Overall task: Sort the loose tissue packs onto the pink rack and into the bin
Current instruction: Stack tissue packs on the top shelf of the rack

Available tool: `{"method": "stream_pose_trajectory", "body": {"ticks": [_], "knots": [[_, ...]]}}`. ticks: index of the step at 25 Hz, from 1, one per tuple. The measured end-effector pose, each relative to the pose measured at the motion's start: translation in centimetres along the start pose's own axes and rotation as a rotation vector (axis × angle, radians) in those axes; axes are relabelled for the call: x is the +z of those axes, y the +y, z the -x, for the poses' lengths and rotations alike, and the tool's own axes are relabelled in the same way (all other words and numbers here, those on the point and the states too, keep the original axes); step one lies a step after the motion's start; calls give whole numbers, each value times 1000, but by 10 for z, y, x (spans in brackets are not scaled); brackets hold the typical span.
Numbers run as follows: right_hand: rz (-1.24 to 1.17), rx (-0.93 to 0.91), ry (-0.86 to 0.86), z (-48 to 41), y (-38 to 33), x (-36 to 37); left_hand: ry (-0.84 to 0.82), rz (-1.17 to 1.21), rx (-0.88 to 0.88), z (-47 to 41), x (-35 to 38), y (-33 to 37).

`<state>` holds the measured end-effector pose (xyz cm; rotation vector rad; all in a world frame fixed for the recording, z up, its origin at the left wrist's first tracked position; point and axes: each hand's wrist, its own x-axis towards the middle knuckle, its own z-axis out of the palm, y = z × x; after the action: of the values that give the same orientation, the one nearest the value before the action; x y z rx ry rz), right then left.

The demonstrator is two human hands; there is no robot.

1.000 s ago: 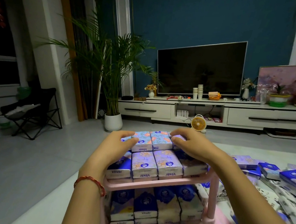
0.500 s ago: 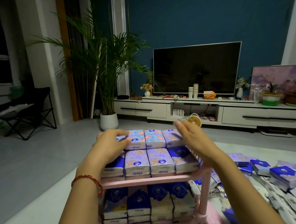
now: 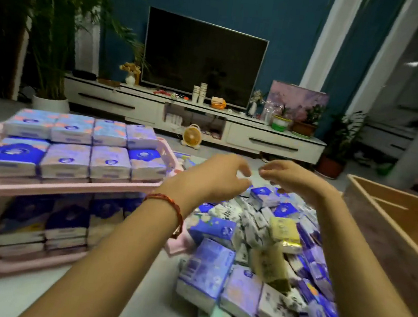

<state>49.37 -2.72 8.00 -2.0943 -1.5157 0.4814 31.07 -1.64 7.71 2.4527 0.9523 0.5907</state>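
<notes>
**Both hands empty above the pile**

Head view: the left hand [image 3: 211, 178] and right hand [image 3: 297, 179] hang side by side above the pile [image 3: 258, 243] of loose tissue packs on the floor, their fingertips nearly meeting. The fingers of both are loosely curled and grasp nothing. A red bracelet [image 3: 172, 206] circles the left wrist. The pink rack [image 3: 70, 190] stands left of the pile. Its top shelf carries two rows of packs [image 3: 74, 149], and the lower shelf holds more stacks [image 3: 66, 226]. The wooden bin [image 3: 388, 229] sits at the right edge, just beside the pile. Behind are a TV [image 3: 203, 54], its stand [image 3: 269, 139] and a small fan [image 3: 192, 136].
</notes>
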Motion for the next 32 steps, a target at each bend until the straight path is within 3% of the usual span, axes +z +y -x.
{"method": "stream_pose_trajectory", "body": {"ticks": [3, 7, 12, 14, 27, 30, 32], "knots": [[189, 143, -103, 13, 48, -12, -208, -176, -51, -14, 36, 8], [279, 241, -77, 14, 85, -27, -221, -204, -48, -21, 50, 22], [654, 485, -514, 25, 101, -12, -269, -156, -1, -20, 53, 37], [701, 506, -591, 31, 102, 5, -288, -166, 7, -19, 54, 39], [576, 388, -217, 42, 96, 3, -343, -155, 50, -17, 68, 56], [309, 251, -27, 42, 62, -30, -254, -75, 63, -17, 62, 54], [6, 97, -12, 46, 36, -46, -143, 86, 115, -17, 53, 52]]}}
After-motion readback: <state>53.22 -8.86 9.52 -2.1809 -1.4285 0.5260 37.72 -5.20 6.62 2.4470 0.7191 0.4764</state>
